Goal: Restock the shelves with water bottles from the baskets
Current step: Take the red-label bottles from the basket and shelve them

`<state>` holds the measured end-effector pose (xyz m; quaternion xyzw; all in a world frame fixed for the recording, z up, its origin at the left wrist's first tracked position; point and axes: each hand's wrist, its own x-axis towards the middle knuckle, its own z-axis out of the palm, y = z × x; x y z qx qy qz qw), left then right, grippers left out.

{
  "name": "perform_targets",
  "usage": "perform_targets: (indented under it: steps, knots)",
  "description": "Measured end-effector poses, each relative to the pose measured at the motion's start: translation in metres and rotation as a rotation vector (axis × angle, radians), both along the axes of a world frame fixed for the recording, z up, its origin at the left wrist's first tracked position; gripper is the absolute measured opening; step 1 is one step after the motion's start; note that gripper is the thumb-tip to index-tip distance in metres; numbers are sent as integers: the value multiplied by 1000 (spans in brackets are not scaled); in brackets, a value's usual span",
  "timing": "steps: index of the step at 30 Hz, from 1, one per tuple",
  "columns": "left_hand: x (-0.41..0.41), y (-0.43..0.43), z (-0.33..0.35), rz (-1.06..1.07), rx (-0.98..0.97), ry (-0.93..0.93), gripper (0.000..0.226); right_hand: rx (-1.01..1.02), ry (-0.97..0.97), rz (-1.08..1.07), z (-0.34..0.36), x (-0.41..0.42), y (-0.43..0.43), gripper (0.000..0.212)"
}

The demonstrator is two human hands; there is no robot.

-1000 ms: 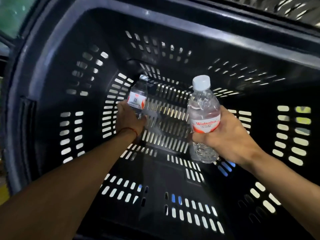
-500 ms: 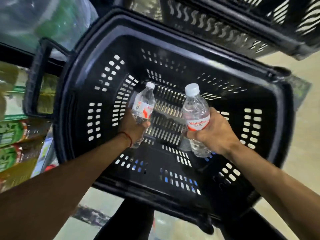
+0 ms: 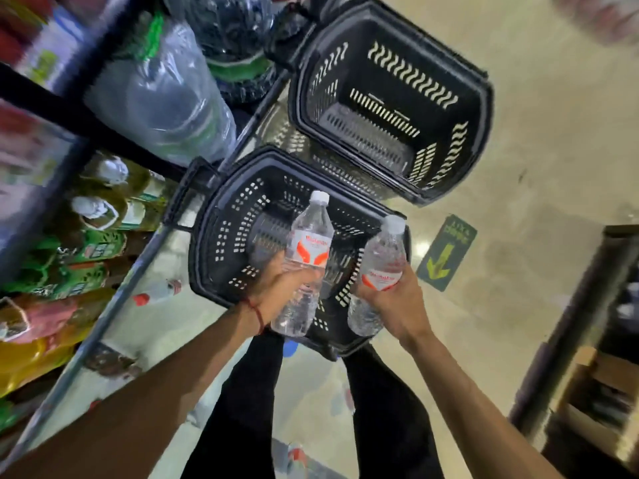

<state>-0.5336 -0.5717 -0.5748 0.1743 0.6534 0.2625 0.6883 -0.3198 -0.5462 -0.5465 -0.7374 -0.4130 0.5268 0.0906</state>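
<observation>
The left hand (image 3: 283, 288) is wrapped around the lower body of the left water bottle (image 3: 311, 236), and the right hand (image 3: 397, 299) clasps the right water bottle (image 3: 383, 257) at its label. Both bottles are clear ribbed plastic, full, and tilted slightly away from the person, each with a white screw cap (image 3: 318, 197). Each carries a white label with orange-red shapes and red lettering too blurred to read. Both are held above the near black basket (image 3: 235, 236), which has perforated walls and stands on the pale floor (image 3: 518, 167). A second black basket (image 3: 397, 74) with wavy slots stands just beyond it. A red thread (image 3: 256, 312) circles the left wrist. On the floor to the right lies a green sign (image 3: 446, 250) with a yellow arrow; its writing is illegible. At left, the shelf (image 3: 52, 108) holds large clear water jugs (image 3: 162, 91) above and green-labelled bottles (image 3: 86, 250) below.
</observation>
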Motion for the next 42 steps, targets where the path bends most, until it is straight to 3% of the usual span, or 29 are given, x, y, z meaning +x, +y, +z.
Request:
perform_targets:
  steps: [5, 10, 14, 19, 24, 39, 42]
  knots:
    - [31, 3, 74, 39, 62, -51, 67, 38, 102, -104, 59, 26, -6, 89]
    - [77, 12, 123, 82, 135, -12, 74, 86, 235, -130, 98, 67, 5, 55]
    - [132, 28, 157, 138, 152, -5, 74, 103, 348, -52, 123, 113, 37, 53]
    - [217, 51, 194, 259, 174, -7, 35, 107, 433, 54, 162, 182, 80, 59]
    - [282, 71, 215, 379, 206, -67, 63, 119, 444, 72, 196, 245, 115, 44]
    - [326, 184, 258, 240, 299, -50, 33, 191, 354, 22, 234, 321, 205, 42]
    - [322, 232, 266, 185, 357, -30, 47, 263, 320, 58, 243, 320, 252, 49]
